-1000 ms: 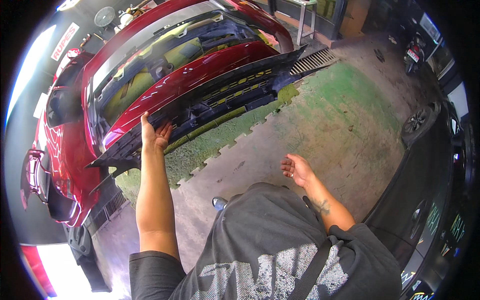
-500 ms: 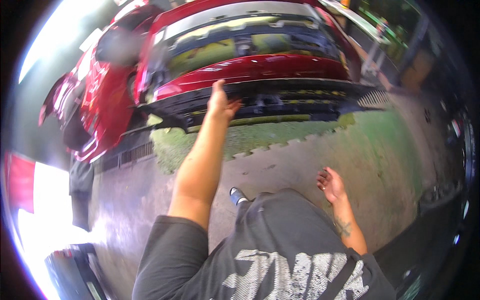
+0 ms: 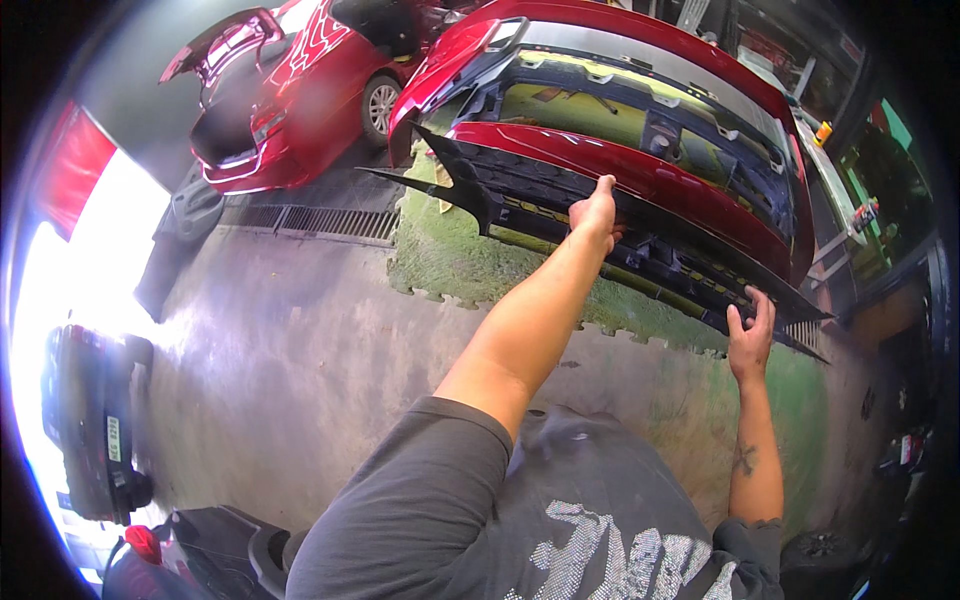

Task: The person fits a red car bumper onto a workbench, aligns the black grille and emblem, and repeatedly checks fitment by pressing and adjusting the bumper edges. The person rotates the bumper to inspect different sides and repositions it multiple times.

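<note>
A long black lower bumper trim [image 3: 690,245] with slotted openings slants from upper left down to the right. My left hand [image 3: 597,218] grips its middle, thumb on top and the other fingers partly hidden below. Near the trim's right part is my right hand [image 3: 752,340], its fingers bent but apart; whether the fingertips touch the trim I cannot tell. Just behind lies a large red car body panel [image 3: 640,165] with a wide opening, through which green flooring and dark framework show.
Green interlocking mats [image 3: 440,250] lie under the panels. A red car [image 3: 290,130] with parts removed stands at the far left, beside a floor drain grate [image 3: 310,221]. A dark car [image 3: 95,420] is at the left. A long narrow bench [image 3: 835,195] runs along the right.
My view has turned left, so the scene sits further right and tilts. My right hand has risen from my side to near the trim's right part. My left hand stays on the trim.
</note>
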